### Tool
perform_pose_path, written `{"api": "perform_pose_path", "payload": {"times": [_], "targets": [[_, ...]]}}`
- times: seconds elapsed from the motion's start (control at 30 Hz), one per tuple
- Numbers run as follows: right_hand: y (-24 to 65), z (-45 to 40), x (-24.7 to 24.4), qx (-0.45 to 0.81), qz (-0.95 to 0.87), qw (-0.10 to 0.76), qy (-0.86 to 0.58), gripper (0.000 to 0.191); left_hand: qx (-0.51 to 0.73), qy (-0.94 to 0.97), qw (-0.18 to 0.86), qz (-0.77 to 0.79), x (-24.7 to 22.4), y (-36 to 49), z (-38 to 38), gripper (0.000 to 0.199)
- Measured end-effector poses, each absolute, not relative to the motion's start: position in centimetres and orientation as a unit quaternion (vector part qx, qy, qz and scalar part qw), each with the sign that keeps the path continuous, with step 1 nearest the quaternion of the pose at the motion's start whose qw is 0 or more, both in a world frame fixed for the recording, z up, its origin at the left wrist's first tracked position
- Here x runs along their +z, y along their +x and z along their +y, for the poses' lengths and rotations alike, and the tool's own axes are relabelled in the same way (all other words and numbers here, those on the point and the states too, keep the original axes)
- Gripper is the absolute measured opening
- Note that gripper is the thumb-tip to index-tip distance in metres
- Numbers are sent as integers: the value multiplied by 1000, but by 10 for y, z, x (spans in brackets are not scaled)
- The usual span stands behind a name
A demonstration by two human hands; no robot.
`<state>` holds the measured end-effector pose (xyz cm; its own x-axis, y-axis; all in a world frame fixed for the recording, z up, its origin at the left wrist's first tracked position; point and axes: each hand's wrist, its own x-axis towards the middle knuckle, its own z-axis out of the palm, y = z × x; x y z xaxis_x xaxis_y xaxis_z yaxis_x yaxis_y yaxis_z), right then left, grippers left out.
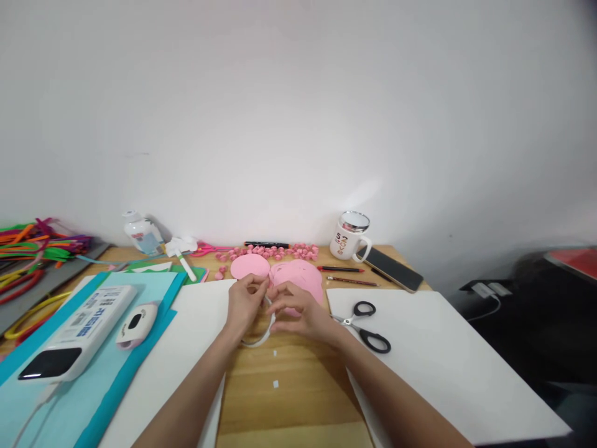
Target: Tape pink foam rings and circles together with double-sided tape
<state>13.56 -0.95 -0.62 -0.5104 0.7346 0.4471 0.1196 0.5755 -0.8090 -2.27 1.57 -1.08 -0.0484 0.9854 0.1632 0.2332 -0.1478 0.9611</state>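
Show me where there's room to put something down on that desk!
There's lots on the right-hand white sheet, right of the scissors. A smaller patch of bare wood lies between the forearms. It's crowded beyond the left hand and right hand: pink circles, little pink pieces and a mug sit there.

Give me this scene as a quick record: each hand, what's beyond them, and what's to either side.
Left hand: fingers at a white strip, grip unclear
Right hand: fingers curled beside the strip, grip unclear
Beyond hands: pink circles, small pink pieces
Right side: black-handled scissors, mug, phone
Left side: white device on blue sheets
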Motion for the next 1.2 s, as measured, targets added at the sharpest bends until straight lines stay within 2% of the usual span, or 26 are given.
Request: {"api": "perform_pose_path", "payload": {"times": [0.13,0.3,0.47,0.57,0.67,0.73,0.77,0.87,0.93,1.0,1.2], "targets": [[132,-8,-15,385,-759,454,-266,30,526,541,344,558,-10,-28,19,19],[129,-9,-21,372,-758,460,-273,24,541,511,333,579,-4,-30,19,19],[130,-17,6,316,-763,485,-287,23,549,477,363,583,3,-27,17,19],[154,-25,45,219,-746,534,-331,15,549,466,376,583,3,-26,17,21],[214,-19,71,60,-628,605,-485,12,545,467,387,579,3,-27,17,23],[267,-3,68,9,-545,577,-608,20,542,469,395,575,3,-27,16,24],[294,8,60,12,-527,530,-664,25,540,469,401,572,3,-27,16,24],[359,38,21,38,-534,318,-783,47,532,468,428,560,3,-26,15,24],[383,53,-5,50,-563,227,-793,65,526,470,446,551,4,-26,15,25],[395,61,-24,68,-577,191,-791,74,520,474,454,546,5,-25,14,25],[410,72,-45,152,-597,195,-764,80,499,482,457,556,8,-22,11,25]]}}
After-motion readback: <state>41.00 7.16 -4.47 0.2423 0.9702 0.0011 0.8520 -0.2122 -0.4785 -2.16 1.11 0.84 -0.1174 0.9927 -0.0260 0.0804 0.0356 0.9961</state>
